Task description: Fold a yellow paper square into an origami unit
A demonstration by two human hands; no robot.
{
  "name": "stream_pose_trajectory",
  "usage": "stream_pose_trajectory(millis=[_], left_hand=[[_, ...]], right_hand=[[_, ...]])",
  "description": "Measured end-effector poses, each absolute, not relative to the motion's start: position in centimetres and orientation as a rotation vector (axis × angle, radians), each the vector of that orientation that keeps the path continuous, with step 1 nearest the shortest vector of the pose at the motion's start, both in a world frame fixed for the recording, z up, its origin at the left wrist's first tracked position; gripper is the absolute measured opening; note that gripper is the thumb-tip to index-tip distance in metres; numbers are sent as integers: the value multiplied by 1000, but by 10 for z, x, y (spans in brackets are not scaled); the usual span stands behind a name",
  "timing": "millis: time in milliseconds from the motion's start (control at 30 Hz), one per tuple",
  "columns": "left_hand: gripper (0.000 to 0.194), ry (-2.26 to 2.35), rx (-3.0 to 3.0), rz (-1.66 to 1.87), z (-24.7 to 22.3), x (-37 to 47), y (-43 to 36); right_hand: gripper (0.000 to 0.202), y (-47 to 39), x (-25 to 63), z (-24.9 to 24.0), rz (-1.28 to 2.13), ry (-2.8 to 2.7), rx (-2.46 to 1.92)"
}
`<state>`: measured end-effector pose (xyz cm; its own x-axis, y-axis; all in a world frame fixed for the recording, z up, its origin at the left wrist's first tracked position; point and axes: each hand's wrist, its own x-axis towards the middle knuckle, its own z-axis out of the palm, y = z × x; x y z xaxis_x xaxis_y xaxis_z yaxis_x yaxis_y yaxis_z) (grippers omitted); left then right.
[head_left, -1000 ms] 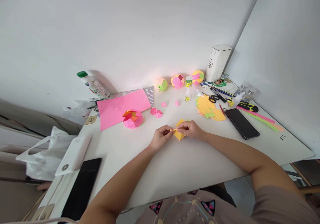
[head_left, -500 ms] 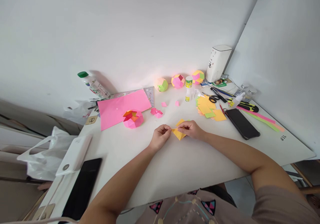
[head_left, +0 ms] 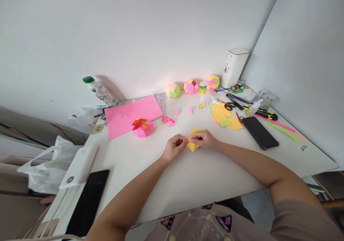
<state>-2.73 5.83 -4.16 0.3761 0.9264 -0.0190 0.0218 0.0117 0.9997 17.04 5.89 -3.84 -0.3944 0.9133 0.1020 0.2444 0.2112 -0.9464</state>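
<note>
Between my hands, just above the white table (head_left: 161,183), is a folded yellow paper piece (head_left: 192,147). My left hand (head_left: 174,147) pinches its left edge with thumb and forefinger. From the other side my right hand (head_left: 206,140) grips it, and those fingers cover part of the paper. Some yellow and green paper (head_left: 194,131) shows behind the right fingers; whether it is joined to the held piece I cannot tell. To the left sit an open pink paper ball (head_left: 142,128) and a small pink folded piece (head_left: 168,121).
Three finished paper balls (head_left: 191,87) line the wall beside a glue bottle (head_left: 202,95). Right of my hands lie yellow and green paper squares (head_left: 223,114), scissors (head_left: 229,106) and a black phone (head_left: 260,132). A pink sheet (head_left: 123,121) and another phone (head_left: 88,201) lie at left.
My left hand has moved slightly right, closer to my right hand, and its fingers now cover more of the yellow paper's left corner. My right hand stays nearly in place.
</note>
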Motion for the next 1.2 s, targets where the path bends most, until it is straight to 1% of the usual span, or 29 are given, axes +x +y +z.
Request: stream_pose_trajectory(millis=[300, 500, 733, 900, 1200], left_hand=[[24, 981, 1409, 880, -39, -26, 56], [23, 974, 1398, 879, -42, -28, 58], [20, 966, 1418, 866, -38, -25, 56], [18, 990, 1403, 876, -37, -26, 56], [21, 965, 1367, 867, -39, -29, 58]], right_hand=[[22, 55, 169, -33, 1162, -1827, -1081], [22, 54, 170, -35, 1267, -1714, -1110], [24, 55, 170, -34, 1246, -1807, -1068], [22, 54, 168, -31, 1188, -1820, -1083], [18, 54, 170, -32, 1256, -1729, -1101]])
